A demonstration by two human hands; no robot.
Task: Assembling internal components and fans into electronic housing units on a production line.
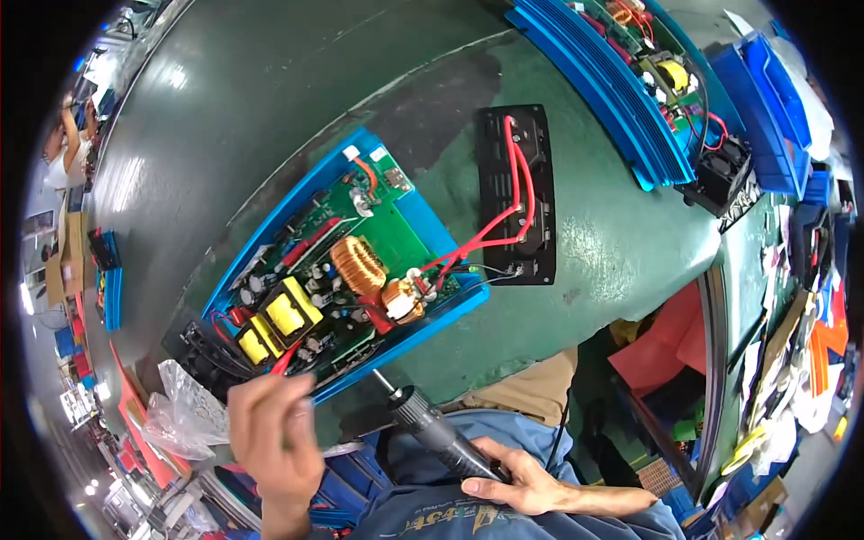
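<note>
My right hand (pixel 522 481) is closed around the body of a black electric screwdriver (pixel 436 432), whose metal bit points up and left toward the near edge of a blue metal housing (pixel 441 317). My left hand (pixel 274 441) is raised by the housing's near left corner; its fingers are smeared by motion, and whether they hold anything is hidden. A green circuit board (pixel 396 238) lies inside the housing, with copper-wound coils (pixel 358 265) and yellow-wrapped transformers (pixel 286 315). Red wires (pixel 481 238) run from the board to a black end panel (pixel 490 193) lying flat at right.
A second blue housing (pixel 603 85) with exposed electronics lies at the far right, beside blue plastic bins (pixel 760 117). A black fan (pixel 211 355) and a clear plastic bag (pixel 184 418) are at left. Another person (pixel 67 148) is at far left. The green table (pixel 621 225) ends near my body.
</note>
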